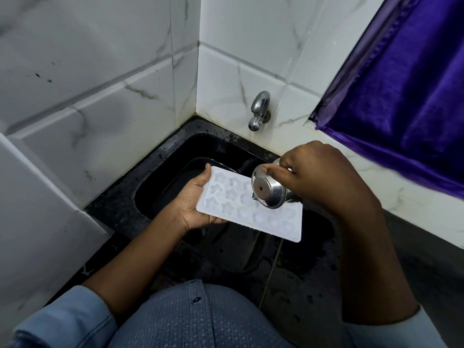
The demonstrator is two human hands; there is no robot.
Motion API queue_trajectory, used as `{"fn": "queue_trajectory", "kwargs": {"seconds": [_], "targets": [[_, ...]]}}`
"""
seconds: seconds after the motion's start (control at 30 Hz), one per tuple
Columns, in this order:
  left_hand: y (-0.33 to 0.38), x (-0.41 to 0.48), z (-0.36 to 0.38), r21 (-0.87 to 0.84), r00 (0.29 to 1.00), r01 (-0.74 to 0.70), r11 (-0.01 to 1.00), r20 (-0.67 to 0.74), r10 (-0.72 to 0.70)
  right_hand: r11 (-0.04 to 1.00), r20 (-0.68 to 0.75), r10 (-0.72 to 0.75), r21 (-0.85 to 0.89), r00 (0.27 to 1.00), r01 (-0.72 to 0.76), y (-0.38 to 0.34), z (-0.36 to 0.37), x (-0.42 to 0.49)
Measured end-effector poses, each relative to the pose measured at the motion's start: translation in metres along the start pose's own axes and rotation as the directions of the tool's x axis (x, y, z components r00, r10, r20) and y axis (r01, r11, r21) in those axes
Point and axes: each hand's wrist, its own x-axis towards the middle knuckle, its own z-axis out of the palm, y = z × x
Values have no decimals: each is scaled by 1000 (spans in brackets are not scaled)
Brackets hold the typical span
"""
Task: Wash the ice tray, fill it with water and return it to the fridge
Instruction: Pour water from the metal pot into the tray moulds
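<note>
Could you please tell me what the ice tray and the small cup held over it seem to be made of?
The ice tray looks like white, slightly glossy plastic, perhaps silicone: moulded star wells. The cup looks like polished steel: mirror-like reflections.

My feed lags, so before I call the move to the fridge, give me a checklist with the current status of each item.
1. Grip on ice tray: left hand holds its left end, thumb on the edge. Ok.
2. Steel cup clear of the tray: right hand grips it, tipped right above the cavities. Not ok.
3. Cavities full: the water level does not show. Cannot tell.
4. Tray level: cannot tell from this view.
5. Spill cover: the tray is held above the black sink. Ok.
6. Tap off: no stream is visible. Ok.
</note>
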Motion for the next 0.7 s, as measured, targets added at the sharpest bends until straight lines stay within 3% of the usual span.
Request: {"fn": "queue_trajectory", "kwargs": {"seconds": [0.7], "targets": [[-2,-8,5,24,1000,3,1000,-30,-2,1000,-26,-16,-13,1000,16,-3,-1,-7]]}}
